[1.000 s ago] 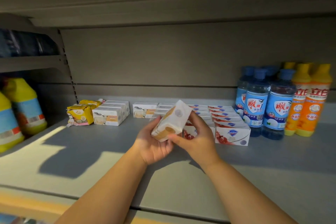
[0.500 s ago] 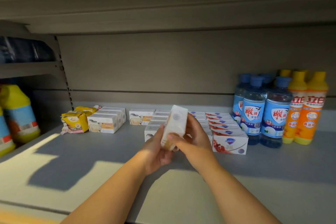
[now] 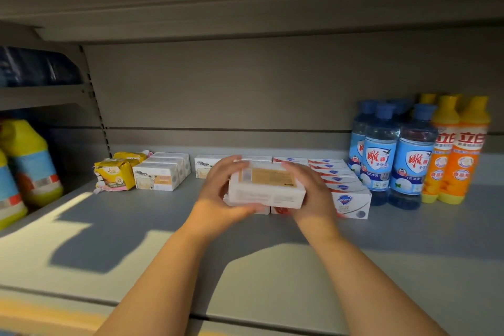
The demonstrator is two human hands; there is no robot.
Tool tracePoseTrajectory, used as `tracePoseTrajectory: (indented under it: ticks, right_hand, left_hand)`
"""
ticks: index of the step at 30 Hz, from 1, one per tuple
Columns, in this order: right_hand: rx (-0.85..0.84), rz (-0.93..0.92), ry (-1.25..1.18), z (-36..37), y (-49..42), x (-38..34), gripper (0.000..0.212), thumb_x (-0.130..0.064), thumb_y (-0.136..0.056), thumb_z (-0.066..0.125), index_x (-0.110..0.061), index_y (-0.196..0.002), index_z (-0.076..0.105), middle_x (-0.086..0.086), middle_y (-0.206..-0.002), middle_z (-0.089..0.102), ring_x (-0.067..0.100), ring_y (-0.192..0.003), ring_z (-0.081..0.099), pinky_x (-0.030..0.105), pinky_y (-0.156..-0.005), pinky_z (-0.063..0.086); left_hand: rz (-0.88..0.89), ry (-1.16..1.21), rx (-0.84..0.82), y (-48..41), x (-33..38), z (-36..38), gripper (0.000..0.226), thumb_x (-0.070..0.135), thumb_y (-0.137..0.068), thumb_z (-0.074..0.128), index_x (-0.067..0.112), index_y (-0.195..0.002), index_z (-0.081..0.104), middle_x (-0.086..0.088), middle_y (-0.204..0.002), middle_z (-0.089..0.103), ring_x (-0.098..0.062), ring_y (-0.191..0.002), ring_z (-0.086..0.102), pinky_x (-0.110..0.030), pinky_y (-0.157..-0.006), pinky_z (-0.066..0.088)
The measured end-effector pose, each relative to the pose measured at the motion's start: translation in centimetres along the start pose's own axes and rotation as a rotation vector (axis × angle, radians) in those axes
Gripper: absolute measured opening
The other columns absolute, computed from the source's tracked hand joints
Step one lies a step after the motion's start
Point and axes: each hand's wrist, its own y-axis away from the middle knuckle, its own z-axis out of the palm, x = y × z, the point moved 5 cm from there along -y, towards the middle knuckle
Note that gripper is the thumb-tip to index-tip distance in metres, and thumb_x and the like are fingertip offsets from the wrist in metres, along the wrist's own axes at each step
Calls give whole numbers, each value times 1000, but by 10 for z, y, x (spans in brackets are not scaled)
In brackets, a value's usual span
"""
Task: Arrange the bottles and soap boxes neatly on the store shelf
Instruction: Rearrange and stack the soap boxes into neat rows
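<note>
A white soap box (image 3: 266, 189) with a tan label on top lies level between my hands above the grey shelf (image 3: 163, 240). My left hand (image 3: 222, 194) grips its left end and my right hand (image 3: 311, 194) grips its right end. Right behind it runs a row of white and red soap boxes (image 3: 351, 199), partly hidden by the held box. More white soap boxes (image 3: 161, 174) and yellow soap packs (image 3: 116, 173) sit at the back left. Blue-capped clear bottles (image 3: 409, 163) and orange bottles (image 3: 461, 155) stand at the right.
Large yellow-capped bottles (image 3: 30, 163) stand on the neighbouring shelf at the far left. An upper shelf (image 3: 245, 8) overhangs close above. The shelf's front edge (image 3: 245, 319) runs below my forearms, with a slotted upright (image 3: 95, 106) at the left back.
The soap box was tilted, then stood on end between my hands; now it is turned flat and level. Both hands have moved a little forward, toward the rows of boxes.
</note>
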Motion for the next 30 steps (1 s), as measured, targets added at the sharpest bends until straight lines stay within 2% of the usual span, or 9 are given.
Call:
tracePoseTrajectory:
  ticks: [3, 7, 10, 12, 14, 17, 21, 25, 30]
  right_hand:
    - [73, -94, 46, -13, 0, 2, 56, -2, -80, 66, -36, -121, 50, -1, -121, 53, 12, -116, 45, 4, -94, 27]
    - [53, -108, 38, -9, 0, 3, 59, 2, -74, 70, -30, -122, 54, -11, -113, 53, -4, -104, 44, -6, -86, 26]
    - [24, 28, -82, -1, -1, 7, 59, 0, -71, 73, -25, -123, 57, -23, -106, 56, -16, -90, 50, -4, -77, 34]
    - [-81, 164, -186, 13, 3, 10, 54, -15, -72, 78, -35, -117, 55, -26, -91, 64, -10, -76, 60, 5, -67, 44]
    - [-216, 271, -250, 33, 12, 15, 58, -20, -76, 76, -41, -121, 48, -20, -87, 68, -4, -77, 64, 13, -69, 47]
    - [-411, 324, -184, 56, 27, 19, 71, -19, -81, 72, -42, -136, 33, -14, -100, 64, 2, -91, 61, 18, -81, 49]
    - [-669, 193, 191, 66, 36, 24, 47, -31, -86, 64, -28, -131, 50, -5, -128, 54, 9, -112, 51, 21, -97, 38]
    - [-673, 141, 300, 67, 33, 26, 40, -35, -88, 59, -22, -125, 58, -3, -129, 53, 13, -114, 50, 19, -93, 36]
    - [-662, 99, 288, 70, 31, 27, 30, -32, -87, 59, -20, -114, 65, -2, -117, 58, 14, -106, 54, 20, -89, 41]
  left_hand:
    - [146, -232, -138, 3, 6, 13, 74, 12, -59, 89, 31, -119, 51, 2, -134, 38, 4, -126, 32, -8, -104, 27]
    - [228, -278, -14, 6, 11, 14, 62, 1, -62, 85, 17, -116, 60, -9, -128, 43, -9, -121, 42, -14, -101, 36]
    - [30, -44, 125, 5, 6, 3, 47, 11, -56, 87, 19, -95, 64, 9, -103, 62, 3, -96, 58, -12, -82, 46]
    - [-183, 152, 227, 2, -6, -3, 38, 11, -60, 86, 23, -83, 59, 17, -76, 67, 7, -69, 61, -12, -57, 48]
    - [-290, 223, 360, 0, -20, -12, 30, 7, -69, 81, 23, -80, 59, 17, -67, 67, 4, -60, 61, -14, -51, 48]
    - [-424, 269, 491, -3, -37, -27, 20, 14, -74, 78, 22, -81, 62, 7, -74, 70, -14, -74, 66, -28, -67, 56]
    - [-562, 298, 571, 3, -65, -46, 18, 22, -75, 79, 22, -83, 63, -2, -87, 70, -25, -85, 68, -38, -77, 56]
    - [-647, 480, 617, 8, -84, -53, 19, 20, -78, 76, 23, -86, 60, 0, -84, 71, -16, -74, 69, -23, -57, 54]
    - [-777, 653, 569, 7, -121, -68, 44, 34, -85, 68, 12, -122, 57, -10, -110, 70, -23, -93, 69, -34, -81, 55]
